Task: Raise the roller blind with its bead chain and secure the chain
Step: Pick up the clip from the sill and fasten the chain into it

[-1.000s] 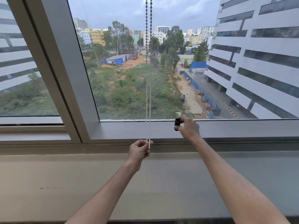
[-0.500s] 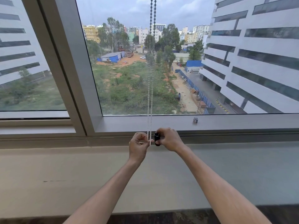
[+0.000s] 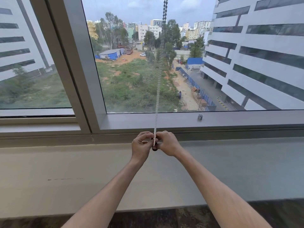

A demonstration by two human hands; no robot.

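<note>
Two bare forearms reach forward over a pale sill [image 3: 82, 170] toward the window. The hands meet just above the sill's far edge. The left hand [image 3: 141, 146] has its fingers curled, thumb and fingertips pinching the lower end of the chain [image 3: 157, 96]. The right hand [image 3: 167, 143] is curled too, pinching a small dark clip [image 3: 154, 148] that sits at the bottom of the chain, touching it; how the clip grips the beads cannot be told. From the hands the white chain runs straight up in front of the frame [image 3: 148, 120] and the glass, turning dark against the sky at the top edge. To the right, a small metal bracket [image 3: 200, 117] sits on the frame's lower rail, well apart from the hands. Beyond the glass lie a grassy lot and a white building [image 3: 263, 55].
</note>
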